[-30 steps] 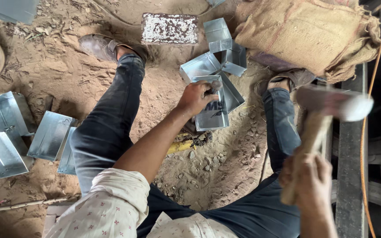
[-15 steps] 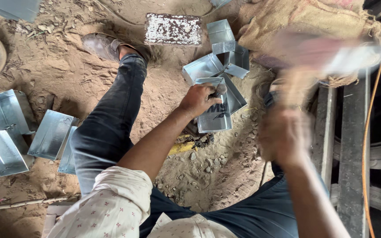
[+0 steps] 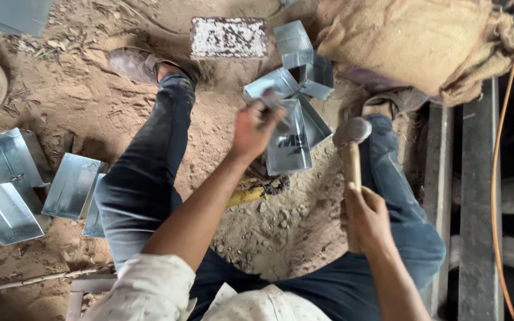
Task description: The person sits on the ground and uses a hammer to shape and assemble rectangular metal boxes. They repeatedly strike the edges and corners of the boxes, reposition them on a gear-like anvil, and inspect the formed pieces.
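I sit on sandy ground with my legs apart. My left hand [image 3: 256, 126] grips a small metal tool [image 3: 273, 106] held against a folded sheet-metal box [image 3: 289, 148] lying between my feet. My right hand [image 3: 365, 219] is closed around the wooden handle of a hammer [image 3: 352, 138], whose head hangs just right of the box, near my right knee. More bent sheet-metal pieces [image 3: 304, 65] lie stacked right behind the box.
Several finished metal boxes [image 3: 25, 184] lie on the sand at left. A speckled block [image 3: 228, 38] sits beyond my left shoe. A burlap sack [image 3: 411, 41] lies at upper right, grey planks [image 3: 477, 196] and an orange cable [image 3: 497, 160] along the right. A yellow tool [image 3: 248, 194] lies under my left arm.
The hammer was raised high at right, then swung down; its head is now low beside the box. My left hand has lifted slightly with the small tool.
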